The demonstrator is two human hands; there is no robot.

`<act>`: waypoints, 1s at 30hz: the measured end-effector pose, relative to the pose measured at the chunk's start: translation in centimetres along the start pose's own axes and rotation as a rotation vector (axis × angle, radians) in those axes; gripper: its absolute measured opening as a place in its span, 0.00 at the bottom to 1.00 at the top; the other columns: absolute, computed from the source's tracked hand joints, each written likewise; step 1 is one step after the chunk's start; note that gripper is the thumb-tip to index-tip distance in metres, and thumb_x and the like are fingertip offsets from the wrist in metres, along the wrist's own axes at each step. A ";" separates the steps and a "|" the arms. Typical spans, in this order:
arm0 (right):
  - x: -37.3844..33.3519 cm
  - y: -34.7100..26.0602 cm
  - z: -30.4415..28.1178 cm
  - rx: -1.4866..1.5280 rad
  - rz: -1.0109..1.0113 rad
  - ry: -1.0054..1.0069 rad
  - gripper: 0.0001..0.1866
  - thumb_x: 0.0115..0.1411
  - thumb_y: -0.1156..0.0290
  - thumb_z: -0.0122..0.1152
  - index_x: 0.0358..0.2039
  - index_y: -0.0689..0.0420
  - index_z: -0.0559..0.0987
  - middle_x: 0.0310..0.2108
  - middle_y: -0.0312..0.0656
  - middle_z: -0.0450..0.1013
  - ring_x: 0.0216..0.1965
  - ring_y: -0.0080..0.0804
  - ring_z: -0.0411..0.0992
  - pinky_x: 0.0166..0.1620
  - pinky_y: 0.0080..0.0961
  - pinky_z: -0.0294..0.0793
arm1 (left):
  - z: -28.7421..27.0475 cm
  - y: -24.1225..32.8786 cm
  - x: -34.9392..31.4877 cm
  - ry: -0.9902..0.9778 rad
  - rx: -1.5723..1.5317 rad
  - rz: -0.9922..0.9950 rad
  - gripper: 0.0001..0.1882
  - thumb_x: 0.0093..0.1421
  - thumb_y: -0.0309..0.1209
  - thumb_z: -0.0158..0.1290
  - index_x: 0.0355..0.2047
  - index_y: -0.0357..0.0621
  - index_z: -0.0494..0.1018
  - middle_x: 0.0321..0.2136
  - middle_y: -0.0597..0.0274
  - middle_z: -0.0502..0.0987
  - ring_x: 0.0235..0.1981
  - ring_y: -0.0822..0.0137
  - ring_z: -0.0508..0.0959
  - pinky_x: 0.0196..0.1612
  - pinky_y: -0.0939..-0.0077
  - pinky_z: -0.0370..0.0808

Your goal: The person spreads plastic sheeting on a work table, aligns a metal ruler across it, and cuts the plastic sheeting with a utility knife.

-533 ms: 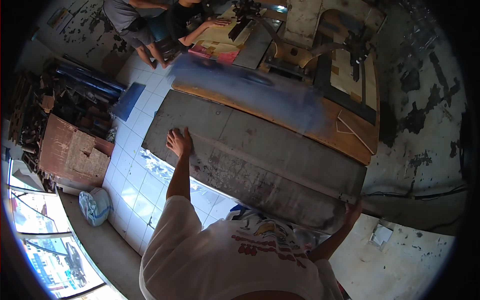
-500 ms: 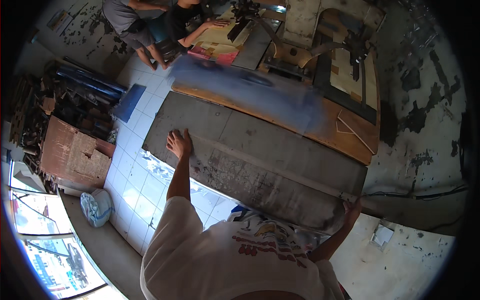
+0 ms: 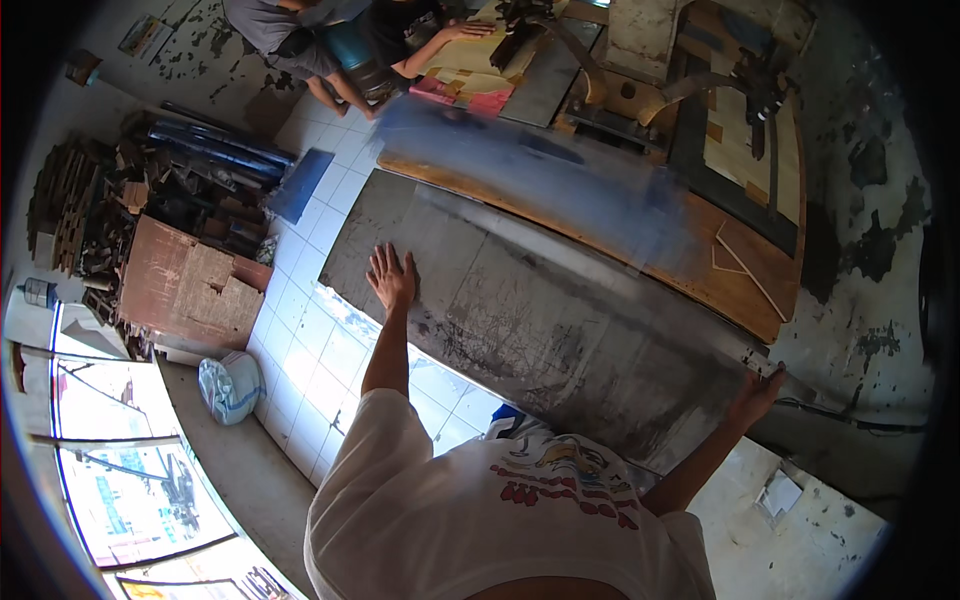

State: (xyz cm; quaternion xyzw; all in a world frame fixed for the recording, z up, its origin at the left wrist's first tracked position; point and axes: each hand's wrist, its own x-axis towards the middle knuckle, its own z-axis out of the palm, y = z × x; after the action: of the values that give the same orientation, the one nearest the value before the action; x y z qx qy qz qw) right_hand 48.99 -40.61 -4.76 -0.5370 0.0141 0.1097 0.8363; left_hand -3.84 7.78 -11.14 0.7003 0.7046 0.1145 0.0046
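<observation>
My left hand [image 3: 392,280] rests on the left part of a long, dark grey scuffed tabletop [image 3: 500,320], its fingers spread flat. At the right end of that top, my right hand [image 3: 756,394] grips the end of a long, flat, greyish straightedge [image 3: 640,300]. The straightedge runs diagonally over the far part of the top, close to the far edge, and blurs along its length. Whether it is metal or clear plastic I cannot tell.
A bluish see-through sheet [image 3: 540,175] lies on a wooden board [image 3: 740,290] beyond the tabletop, near a machine with curved arms [image 3: 690,95]. Two people stand at the far left; one person's hand [image 3: 466,31] rests on yellowish sheets. Scrap wood [image 3: 190,280] and a white sack [image 3: 230,388] are left.
My right hand has moved the straightedge away from me, from the middle of the tabletop toward its far edge. My left hand still lies on the top. The whole view has shifted slightly.
</observation>
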 end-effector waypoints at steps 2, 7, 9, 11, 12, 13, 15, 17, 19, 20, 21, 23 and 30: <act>1.3 1.0 1.3 0.047 0.008 -0.034 0.32 0.65 0.50 0.45 0.61 0.58 0.56 0.51 0.45 0.65 0.36 0.27 0.73 0.33 0.20 0.75 | -0.2 0.0 0.0 0.009 -0.007 -0.013 0.33 0.63 0.55 0.36 0.64 0.55 0.53 0.66 0.60 0.48 0.67 0.59 0.45 0.66 0.54 0.38; 5.9 4.4 5.1 0.165 0.079 -0.051 0.31 0.67 0.53 0.41 0.63 0.59 0.52 0.56 0.48 0.60 0.52 0.39 0.64 0.54 0.35 0.68 | -0.7 -0.1 0.0 0.024 -0.022 -0.016 0.32 0.62 0.55 0.38 0.63 0.56 0.55 0.66 0.59 0.49 0.67 0.58 0.46 0.66 0.53 0.38; 8.5 6.4 5.1 0.167 0.066 -0.078 0.30 0.67 0.54 0.41 0.63 0.60 0.52 0.56 0.48 0.59 0.51 0.41 0.66 0.54 0.35 0.70 | -0.6 0.5 0.0 0.027 -0.045 -0.001 0.31 0.62 0.54 0.39 0.63 0.56 0.56 0.65 0.59 0.50 0.67 0.58 0.46 0.66 0.52 0.39; 9.1 7.3 7.4 0.174 0.067 -0.116 0.30 0.67 0.55 0.41 0.62 0.60 0.51 0.56 0.48 0.59 0.49 0.43 0.67 0.54 0.35 0.71 | -0.7 0.0 -0.2 0.035 -0.047 -0.014 0.31 0.62 0.54 0.39 0.63 0.56 0.56 0.65 0.59 0.50 0.67 0.58 0.47 0.65 0.52 0.39; 9.2 7.7 8.3 0.103 0.074 -0.123 0.29 0.68 0.56 0.38 0.63 0.60 0.51 0.57 0.49 0.58 0.51 0.44 0.67 0.56 0.36 0.70 | -0.6 -0.1 -0.3 0.035 -0.052 -0.016 0.31 0.62 0.54 0.39 0.62 0.56 0.56 0.65 0.59 0.50 0.67 0.58 0.47 0.65 0.52 0.39; 9.3 7.8 8.9 0.030 0.078 -0.129 0.28 0.68 0.57 0.36 0.63 0.60 0.51 0.57 0.49 0.58 0.52 0.45 0.66 0.57 0.38 0.69 | -0.7 0.0 -0.3 0.039 -0.053 -0.024 0.31 0.62 0.54 0.39 0.62 0.56 0.56 0.65 0.59 0.50 0.67 0.58 0.47 0.65 0.52 0.39; 11.0 8.7 8.1 0.009 0.168 -0.177 0.28 0.69 0.57 0.34 0.63 0.60 0.51 0.57 0.50 0.58 0.53 0.46 0.65 0.57 0.39 0.69 | -0.8 0.3 -0.2 0.031 -0.088 -0.017 0.31 0.62 0.53 0.40 0.62 0.55 0.57 0.65 0.58 0.50 0.67 0.57 0.47 0.65 0.52 0.40; 10.8 8.7 8.7 -0.019 0.274 -0.228 0.27 0.69 0.57 0.32 0.63 0.61 0.51 0.57 0.51 0.58 0.54 0.46 0.65 0.58 0.39 0.69 | -1.1 0.2 -0.2 0.046 -0.103 -0.027 0.30 0.62 0.52 0.41 0.61 0.55 0.58 0.65 0.58 0.51 0.66 0.57 0.47 0.65 0.52 0.40; 10.6 8.3 9.4 -0.299 0.359 -0.139 0.30 0.69 0.57 0.35 0.64 0.61 0.47 0.56 0.55 0.58 0.55 0.46 0.64 0.60 0.38 0.65 | -1.2 0.1 -0.3 0.061 -0.121 -0.032 0.30 0.62 0.52 0.42 0.61 0.54 0.59 0.64 0.58 0.52 0.66 0.56 0.48 0.65 0.52 0.40; 10.8 8.7 9.2 -0.302 0.361 -0.145 0.30 0.69 0.57 0.35 0.64 0.61 0.47 0.56 0.55 0.58 0.55 0.46 0.64 0.60 0.38 0.65 | -1.2 0.1 -0.4 0.114 -0.119 -0.014 0.28 0.61 0.50 0.43 0.59 0.53 0.61 0.62 0.57 0.56 0.64 0.55 0.52 0.64 0.52 0.43; 11.1 9.2 8.9 -0.297 0.337 -0.129 0.30 0.68 0.55 0.36 0.64 0.59 0.49 0.56 0.54 0.59 0.54 0.46 0.65 0.59 0.37 0.67 | -1.2 -0.1 -0.5 0.168 -0.117 0.004 0.27 0.60 0.48 0.45 0.57 0.51 0.63 0.60 0.57 0.59 0.63 0.55 0.55 0.63 0.52 0.46; 13.0 9.5 7.2 -0.297 0.301 -0.109 0.31 0.67 0.53 0.38 0.63 0.58 0.51 0.55 0.54 0.61 0.53 0.45 0.65 0.57 0.35 0.68 | -1.3 0.2 -0.4 0.191 -0.122 0.040 0.26 0.60 0.46 0.46 0.56 0.50 0.64 0.56 0.55 0.62 0.60 0.54 0.58 0.61 0.52 0.49; 9.6 8.0 -1.5 -1.381 -0.127 -0.352 0.25 0.62 0.50 0.49 0.50 0.58 0.70 0.44 0.49 0.71 0.45 0.48 0.70 0.47 0.41 0.71 | -2.0 1.4 0.9 0.104 -0.072 0.001 0.22 0.57 0.42 0.49 0.50 0.46 0.67 0.45 0.52 0.65 0.50 0.51 0.62 0.52 0.54 0.56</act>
State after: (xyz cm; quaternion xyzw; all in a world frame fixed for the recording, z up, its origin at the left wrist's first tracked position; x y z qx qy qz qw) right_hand 56.96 -37.19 -13.91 -0.9180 -0.2251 0.1295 0.2999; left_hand -2.84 8.36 -8.88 0.6930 0.6991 0.1759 -0.0070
